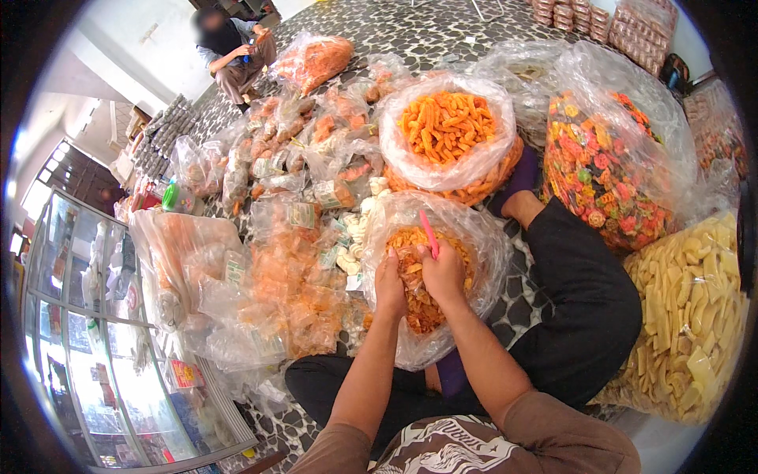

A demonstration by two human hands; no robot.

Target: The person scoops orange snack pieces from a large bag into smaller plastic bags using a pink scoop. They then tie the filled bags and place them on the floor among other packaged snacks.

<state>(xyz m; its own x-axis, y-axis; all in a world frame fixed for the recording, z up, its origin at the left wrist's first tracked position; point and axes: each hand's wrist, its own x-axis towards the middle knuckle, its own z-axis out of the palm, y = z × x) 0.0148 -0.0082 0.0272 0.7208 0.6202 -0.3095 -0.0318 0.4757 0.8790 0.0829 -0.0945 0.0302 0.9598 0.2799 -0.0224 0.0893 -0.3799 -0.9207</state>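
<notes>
Grey-and-dark stone-patterned flooring (450, 28) spreads out beneath the work, with a glass-fronted cabinet (65, 306) standing well to the left of the hands. Both hands meet over an open clear bag (488, 241) that sits in front of the person and holds orange-brown chips (426, 322). The left hand (390, 286) curves around the left side of what looks like a small clear packet (411, 267) of the same chips, its thumb uppermost. The right hand (444, 276) closes in from the other side, near the left one, and grips a pink stick (429, 232) that points up and away from the fingers; its lower end is hidden. Whether the fingertips touch one another beneath the packet, I cannot tell.

Just beyond the hands stands a large open bag (395, 134) of orange finger-shaped snacks (446, 126). Just left of the left hand lie pale pieces (347, 259), and past them a broad spread of orange-filled plastic packets (292, 288). Ahead and to the right of the hands is a big clear bag (677, 107) of multicoloured snacks (592, 158); nearer the body, well to the right, leans a bag of yellow strips (681, 332). Far ahead and to the left, another person (237, 62) squats beside the wall.
</notes>
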